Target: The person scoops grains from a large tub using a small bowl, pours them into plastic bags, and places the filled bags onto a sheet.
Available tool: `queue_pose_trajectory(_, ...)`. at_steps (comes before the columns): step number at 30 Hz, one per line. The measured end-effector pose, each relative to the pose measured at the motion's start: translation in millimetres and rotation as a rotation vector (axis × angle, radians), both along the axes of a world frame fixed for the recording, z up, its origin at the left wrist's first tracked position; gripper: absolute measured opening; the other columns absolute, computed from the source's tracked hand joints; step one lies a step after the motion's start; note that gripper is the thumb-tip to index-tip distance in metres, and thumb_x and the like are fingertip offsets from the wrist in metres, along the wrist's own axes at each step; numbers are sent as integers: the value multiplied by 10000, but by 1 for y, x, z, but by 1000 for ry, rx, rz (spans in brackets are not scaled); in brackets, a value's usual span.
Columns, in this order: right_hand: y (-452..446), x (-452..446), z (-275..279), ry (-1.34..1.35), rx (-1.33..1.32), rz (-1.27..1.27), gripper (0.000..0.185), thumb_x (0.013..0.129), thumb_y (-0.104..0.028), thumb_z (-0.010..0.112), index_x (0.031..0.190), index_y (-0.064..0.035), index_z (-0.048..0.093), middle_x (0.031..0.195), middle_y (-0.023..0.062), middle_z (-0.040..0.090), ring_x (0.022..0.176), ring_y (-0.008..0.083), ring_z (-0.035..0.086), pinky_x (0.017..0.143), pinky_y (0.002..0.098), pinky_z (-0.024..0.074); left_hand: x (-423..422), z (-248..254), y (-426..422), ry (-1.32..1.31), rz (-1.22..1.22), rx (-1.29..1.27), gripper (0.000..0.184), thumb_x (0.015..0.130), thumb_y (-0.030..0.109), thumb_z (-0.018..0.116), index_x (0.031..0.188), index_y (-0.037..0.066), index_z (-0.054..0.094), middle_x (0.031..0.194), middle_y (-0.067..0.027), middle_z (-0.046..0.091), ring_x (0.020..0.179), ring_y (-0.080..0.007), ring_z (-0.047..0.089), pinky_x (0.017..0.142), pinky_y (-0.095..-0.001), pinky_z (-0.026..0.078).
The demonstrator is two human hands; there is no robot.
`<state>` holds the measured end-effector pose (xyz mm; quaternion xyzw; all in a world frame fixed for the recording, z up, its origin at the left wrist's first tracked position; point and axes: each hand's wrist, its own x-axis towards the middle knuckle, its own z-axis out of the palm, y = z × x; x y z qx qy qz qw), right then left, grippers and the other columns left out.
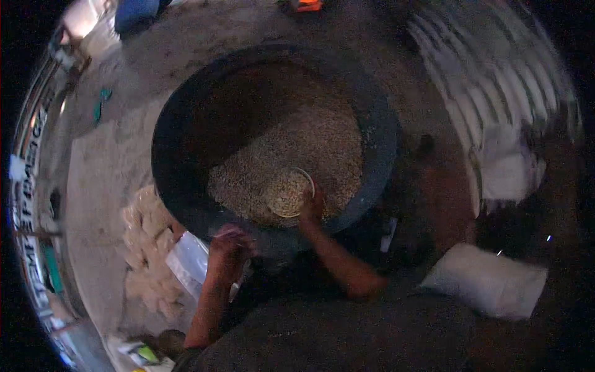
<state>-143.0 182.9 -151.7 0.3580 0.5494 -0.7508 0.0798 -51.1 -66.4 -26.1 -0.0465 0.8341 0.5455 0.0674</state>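
Observation:
A large dark round tub (pixel 378 149) holds a heap of pale grain or beans (pixel 310 133), with its left part in shadow. My right hand (pixel 312 208) grips the rim of a round bowl (pixel 300 216), which sits in the heap filled with the same pale pieces. At the tub's near rim, my left hand (pixel 228 251) is closed on a clear plastic bag (pixel 189 263) that shows on both sides of my wrist. Blur and dim light hide the exact finger positions.
Left of the tub lies a pile of filled, pale clear bags (pixel 149 248). A whitish sack (pixel 489 279) rests at the lower right, and stacked pale sacks (pixel 496 80) stand at the upper right. A green item (pixel 101 105) lies on the floor at left.

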Motion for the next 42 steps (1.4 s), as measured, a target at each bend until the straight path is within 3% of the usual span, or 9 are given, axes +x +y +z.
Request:
queue_pose_trajectory(2,10,14,-6,123,-37,13,648,1040,-451,450,1546,-99,251,1482,193,373,1346,357,435,1075,525,439,-4,-21,-12,642,86,-615,106,929,109,597,965,9,595,925,-101,651,857,-293,647,785,-409,514)
queue_pose_trajectory(5,25,-2,8,247,-220,199,640,1032,-451,462,1509,-57,299,1424,197,448,1278,375,506,1060,553,454,-40,-8,11,528,548,82,157,911,126,618,1007,2,624,1005,-137,671,926,-370,641,826,-440,505)
queue_pose_trajectory(8,43,19,126,193,-620,344,618,1026,-435,462,1469,-19,347,1353,201,527,1189,372,581,1018,550,489,-47,-13,58,242,1,-520,344,945,205,618,1243,36,586,1212,-170,641,1102,-339,614,936,-427,485)
queue_pose_trajectory(12,39,10,154,121,-818,550,611,998,-395,492,1434,18,382,1306,221,570,1154,353,616,984,522,523,-99,-164,82,15,40,691,480,972,206,588,1411,52,471,1336,-164,592,1199,-312,581,1032,-448,460)
queue_pose_trajectory(15,79,-4,103,3,-637,655,614,970,-358,519,1421,38,391,1310,240,567,1168,353,614,998,511,518,-100,-113,98,-540,207,1459,462,968,109,576,1416,51,478,1347,-154,588,1187,-304,592,1009,-417,484)
queue_pose_trajectory(25,116,-55,135,-298,-82,937,542,929,-295,578,1349,37,496,1274,211,603,1178,333,614,993,509,525,-62,15,114,-89,-82,105,247,930,200,596,1096,48,697,901,-145,725,831,-292,712,782,-395,556)
queue_pose_trajectory(31,39,-100,158,-464,1028,1578,453,949,-282,560,1309,-7,561,1219,148,628,1093,273,639,916,580,530,-45,-71,153,125,269,534,222,963,202,546,1111,63,635,844,-171,683,765,-303,691,705,-428,535)
queue_pose_trajectory(40,-32,-115,184,85,1737,2517,366,977,-89,524,1322,30,553,1270,197,602,1115,347,635,994,424,528,-42,-120,174,199,356,592,236,991,188,507,1166,50,588,940,-203,648,818,-355,671,731,-460,524)
queue_pose_trajectory(42,-30,-104,176,-227,1504,2174,355,1012,-115,462,1324,28,555,1278,190,597,1110,344,634,977,456,525,-38,-126,174,275,417,438,255,993,190,513,1208,62,560,957,-206,642,817,-357,668,727,-462,524)
